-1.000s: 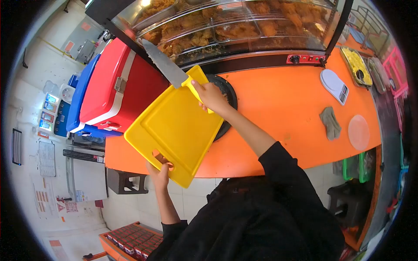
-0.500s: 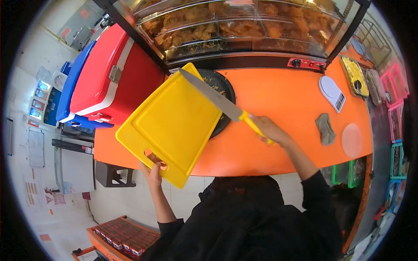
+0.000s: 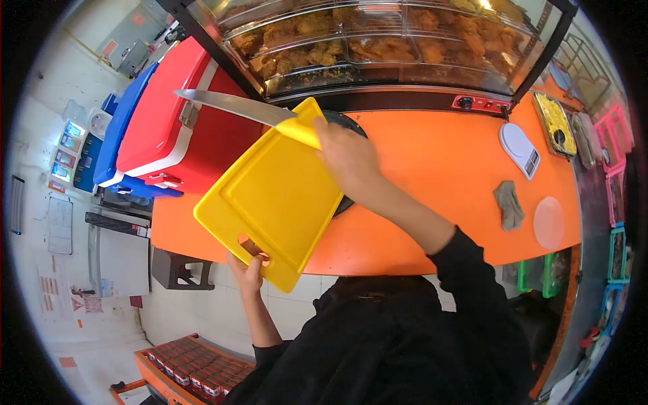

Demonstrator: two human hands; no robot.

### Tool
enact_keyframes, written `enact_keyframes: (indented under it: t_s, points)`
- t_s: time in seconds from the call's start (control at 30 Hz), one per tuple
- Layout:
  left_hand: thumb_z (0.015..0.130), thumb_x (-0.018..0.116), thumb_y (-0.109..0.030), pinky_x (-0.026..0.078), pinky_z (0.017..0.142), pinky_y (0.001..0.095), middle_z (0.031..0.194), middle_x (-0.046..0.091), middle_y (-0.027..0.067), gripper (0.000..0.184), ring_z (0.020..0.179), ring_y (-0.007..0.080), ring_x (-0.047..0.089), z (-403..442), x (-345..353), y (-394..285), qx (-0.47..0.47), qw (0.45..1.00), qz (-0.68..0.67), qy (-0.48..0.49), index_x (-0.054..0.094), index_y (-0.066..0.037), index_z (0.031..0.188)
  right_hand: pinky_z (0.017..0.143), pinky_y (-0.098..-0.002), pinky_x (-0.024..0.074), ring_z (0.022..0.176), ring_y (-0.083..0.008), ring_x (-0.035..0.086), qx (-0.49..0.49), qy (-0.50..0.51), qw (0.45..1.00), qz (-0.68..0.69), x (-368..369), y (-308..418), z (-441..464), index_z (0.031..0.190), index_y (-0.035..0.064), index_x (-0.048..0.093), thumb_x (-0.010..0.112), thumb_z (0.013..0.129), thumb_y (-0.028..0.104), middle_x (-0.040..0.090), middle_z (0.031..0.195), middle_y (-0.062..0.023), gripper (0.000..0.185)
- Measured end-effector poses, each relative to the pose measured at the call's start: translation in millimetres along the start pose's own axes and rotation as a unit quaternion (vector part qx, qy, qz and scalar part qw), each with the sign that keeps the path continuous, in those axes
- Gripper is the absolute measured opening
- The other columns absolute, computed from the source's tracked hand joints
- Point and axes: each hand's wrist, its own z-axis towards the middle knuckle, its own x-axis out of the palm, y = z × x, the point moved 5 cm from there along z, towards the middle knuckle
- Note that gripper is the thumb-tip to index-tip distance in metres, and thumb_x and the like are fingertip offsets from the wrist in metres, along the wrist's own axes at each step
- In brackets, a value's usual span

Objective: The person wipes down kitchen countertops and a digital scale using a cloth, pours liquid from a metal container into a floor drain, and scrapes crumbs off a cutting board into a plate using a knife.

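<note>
My left hand [image 3: 248,271] grips a yellow cutting board [image 3: 277,199] by the handle slot at its lower end. The board is held up at a tilt, its far edge over a dark round pan [image 3: 349,123] that it mostly hides. My right hand [image 3: 347,156] is closed around the yellow handle of a large kitchen knife [image 3: 236,106]. The blade points left, above the board's upper end and across the front of the red cooler. Whether the knife touches the board I cannot tell.
A glass display case [image 3: 378,54] of fried chicken stands at the back of the orange table [image 3: 418,169]. Left are red [image 3: 162,115] and blue coolers. To the right lie a white kitchen scale [image 3: 520,150], a grey cloth [image 3: 508,204], a clear round lid [image 3: 549,223] and a tray of yellow food [image 3: 555,123].
My right hand has moved up and left with the knife, whose blade has swung from over the pan to pointing left. The board has shifted slightly right in view.
</note>
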Motion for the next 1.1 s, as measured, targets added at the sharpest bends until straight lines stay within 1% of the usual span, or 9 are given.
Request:
enact_keyframes:
  t_s: [0.07,0.37,0.4,0.47,0.67,0.77,0.87,1.03,1.1]
  points:
    - [0.064,0.046,0.001,0.049,0.052,0.0292,0.088,0.056,0.0177,0.064,0.065,0.0234,0.059,-0.2,1.6,-2.6,0.002,1.0,0.014,0.009,0.028,0.004,0.125,0.054,-0.0433,0.0475,0.068,-0.0327,0.06,-0.037,-0.015,0.999,-0.037,30.1,3.5,11.6,0.097,0.0061,0.042,0.055,0.076,0.01,0.057,0.075,-0.0142,0.026]
    - [0.065,0.047,0.0,0.049,0.053,0.0287,0.078,0.058,0.0167,0.051,0.058,0.0209,0.056,10.3,3.3,-5.5,0.025,0.998,0.003,0.061,0.036,0.005,0.115,0.058,-0.0423,0.048,0.071,-0.033,0.06,0.092,0.083,0.991,-0.046,18.4,-49.2,-78.3,0.105,0.009,0.042,0.044,0.08,0.006,0.058,0.077,-0.0138,0.026]
    - [0.064,0.045,0.001,0.046,0.05,0.0276,0.071,0.054,0.0135,0.04,0.055,0.0185,0.054,13.8,8.2,-14.2,0.023,0.999,-0.006,0.027,0.039,0.006,0.103,0.058,-0.0414,0.0489,0.073,-0.0319,0.06,0.114,0.127,0.982,-0.078,16.4,-62.1,-95.0,0.108,0.0098,0.042,0.044,0.08,0.007,0.059,0.079,-0.0132,0.028]
    - [0.06,0.042,0.002,0.041,0.045,0.0255,0.057,0.048,0.0071,0.018,0.048,0.0139,0.049,18.6,20.9,-32.8,0.02,0.999,-0.026,-0.042,0.045,0.008,0.077,0.059,-0.0414,0.0482,0.072,-0.0327,0.06,0.15,0.142,0.972,-0.109,5.3,-86.4,-128.8,0.106,0.0094,0.044,0.045,0.079,0.008,0.059,0.079,-0.0123,0.027]
    - [0.06,0.041,0.003,0.042,0.044,0.0247,0.058,0.048,0.0071,0.021,0.049,0.0133,0.049,18.1,16.7,-29.6,0.008,0.997,-0.029,-0.064,0.046,0.009,0.08,0.056,-0.042,0.0449,0.063,-0.0298,0.06,0.182,0.15,0.963,-0.13,-107.0,-107.6,-150.3,0.098,0.009,0.055,0.061,0.077,0.027,0.059,0.066,-0.0129,0.029]
    - [0.065,0.045,0.001,0.049,0.052,0.0293,0.079,0.056,0.0161,0.05,0.061,0.0201,0.057,8.7,0.1,-2.1,0.006,0.999,0.007,0.037,0.035,0.005,0.114,0.051,-0.0401,0.0429,0.059,-0.0289,0.058,0.112,0.112,0.964,-0.214,-152.9,-65.8,-120.1,0.093,0.0099,0.056,0.061,0.076,0.043,0.057,0.061,-0.0111,0.038]
    - [0.059,0.041,0.004,0.046,0.047,0.0258,0.061,0.054,0.0092,0.027,0.053,0.0144,0.055,-1.5,14.4,-22.0,0.022,0.998,0.015,-0.056,0.048,0.009,0.084,0.049,-0.0394,0.0414,0.056,-0.0286,0.057,0.035,0.136,0.971,-0.195,-172.1,-39.0,-85.0,0.092,0.0104,0.056,0.058,0.076,0.049,0.057,0.06,-0.0107,0.042]
    - [0.061,0.043,0.006,0.05,0.053,0.0292,0.067,0.057,0.0119,0.034,0.059,0.0191,0.06,-19.6,10.6,-10.8,0.021,0.998,0.018,-0.049,0.049,0.007,0.095,0.051,-0.0403,0.0427,0.058,-0.0301,0.057,-0.079,0.208,0.921,-0.321,-168.5,-4.3,-35.2,0.089,0.0102,0.059,0.055,0.077,0.05,0.057,0.062,-0.0123,0.042]
    - [0.062,0.043,0.007,0.051,0.054,0.0305,0.071,0.057,0.0131,0.038,0.061,0.0201,0.06,-28.1,11.6,-6.6,0.031,0.997,-0.004,-0.064,0.048,0.006,0.1,0.055,-0.041,0.0449,0.062,-0.03,0.058,-0.11,0.178,0.92,-0.333,-168.1,1.7,-16.3,0.088,0.0095,0.06,0.055,0.077,0.05,0.058,0.065,-0.0127,0.042]
